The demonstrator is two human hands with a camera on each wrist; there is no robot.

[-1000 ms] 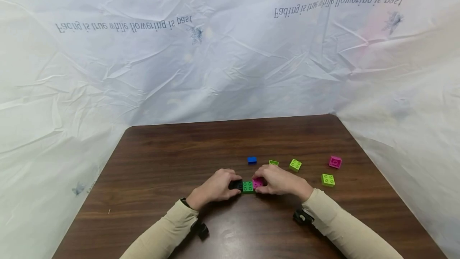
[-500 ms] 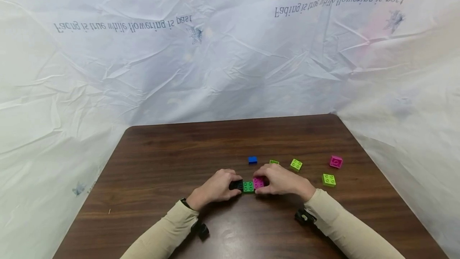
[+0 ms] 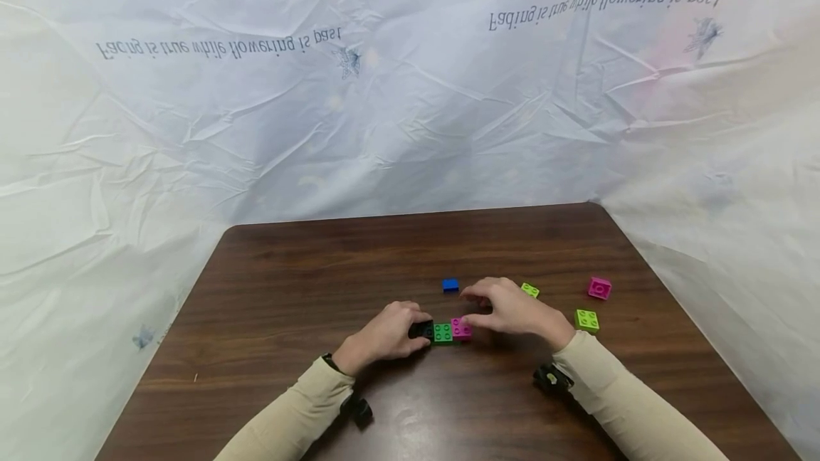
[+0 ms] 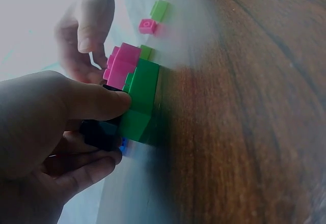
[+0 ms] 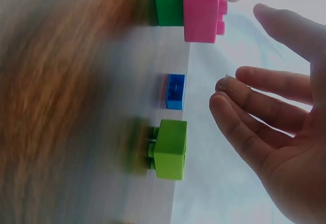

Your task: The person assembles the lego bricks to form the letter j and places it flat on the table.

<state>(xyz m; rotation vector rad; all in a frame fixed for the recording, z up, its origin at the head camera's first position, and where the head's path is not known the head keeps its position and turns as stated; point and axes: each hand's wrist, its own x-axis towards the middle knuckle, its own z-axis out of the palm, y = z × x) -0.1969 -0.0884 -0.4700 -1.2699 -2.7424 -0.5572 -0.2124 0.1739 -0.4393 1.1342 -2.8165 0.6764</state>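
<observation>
My left hand (image 3: 387, 331) grips a black toy building brick (image 4: 101, 134) between thumb and fingers, partly covering it. The black brick sits at the left end of a green brick (image 3: 443, 333), whose studs show in the middle. On the green brick's right end stands a pink brick (image 3: 460, 329), studs up. My right hand (image 3: 509, 308) hovers just right of the pink brick, its fingers loosely bent and apart from it in the right wrist view. Below that hand, a lime brick (image 5: 171, 150) lies studs-down, hidden in the head view. A blue brick (image 3: 450, 285) lies behind the row.
Toward the right of the brown table (image 3: 307, 255) lie a lime brick (image 3: 586, 320) and an overturned pink brick (image 3: 599, 288). Another lime brick (image 3: 529, 290) shows partly behind my right hand. White printed sheeting (image 3: 410, 126) hangs around the table's back and sides.
My right hand has let go of the pink brick and lifted away, back and to the right. The left hand stays on the black brick, and the joined bricks keep their place.
</observation>
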